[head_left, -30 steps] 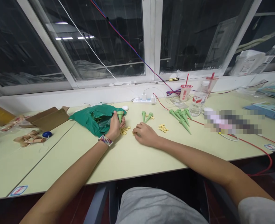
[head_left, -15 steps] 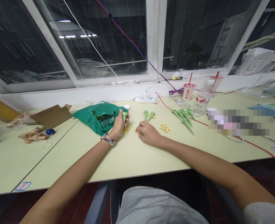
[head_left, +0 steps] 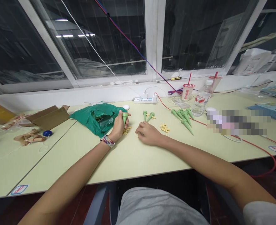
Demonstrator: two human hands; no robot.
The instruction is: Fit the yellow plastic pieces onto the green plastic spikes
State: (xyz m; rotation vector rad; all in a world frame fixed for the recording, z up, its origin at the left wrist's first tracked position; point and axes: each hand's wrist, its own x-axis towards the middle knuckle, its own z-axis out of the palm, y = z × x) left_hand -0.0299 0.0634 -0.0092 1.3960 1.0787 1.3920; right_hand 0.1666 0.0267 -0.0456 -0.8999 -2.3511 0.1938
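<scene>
My left hand [head_left: 117, 127] is wrapped round a green plastic watering spike [head_left: 125, 117], wide cap up. Some small yellow plastic pieces [head_left: 127, 130] lie on the table just beside that hand. My right hand [head_left: 147, 132] rests on the table with its fingers curled together, and what its fingertips hold, if anything, is hidden. Just beyond it two green spikes [head_left: 150, 116] lie with yellow pieces by their caps. Right of this hand is a small pile of yellow pieces [head_left: 164, 128]. Farther right, several more green spikes [head_left: 186, 122] lie in a group.
A torn green plastic bag [head_left: 86, 117] lies beside my left hand. Left of it are an open cardboard box [head_left: 50, 118] and wooden toys with a blue ball [head_left: 47, 133]. Behind stand a power strip [head_left: 144, 100], a cup [head_left: 188, 92] and a water bottle [head_left: 201, 99]; a red cable [head_left: 257, 147] crosses the right side.
The yellow piece seen at my right fingertips is now out of sight, and those fingers have shifted slightly. My left hand still holds the spike. The whole view has moved slightly.
</scene>
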